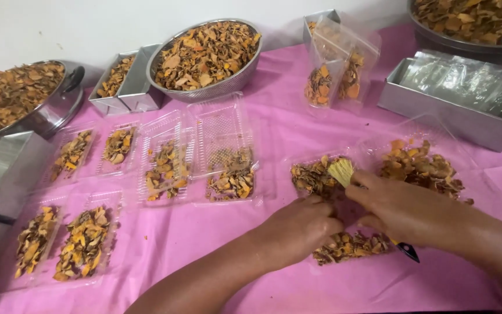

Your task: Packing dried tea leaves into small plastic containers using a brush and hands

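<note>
Pink-covered worktop [274, 116]: left hand [297, 229] curled on dried chips [350, 245]; right hand [405, 209], fingers gripping brush [341, 171]. Advise short, gentle sweeps.

A small pale-bristled brush [341, 171] is pointing bristles-up just right of the frame's centre. Beneath it, a clear plastic tray [315, 174] of dried orange-brown chips is lying open on the pink cloth.

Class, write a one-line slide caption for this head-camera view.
Two bare hands, left hand and right hand holding a small yellow-bristled brush, work dried orange-brown chips on a pink tablecloth.
</note>
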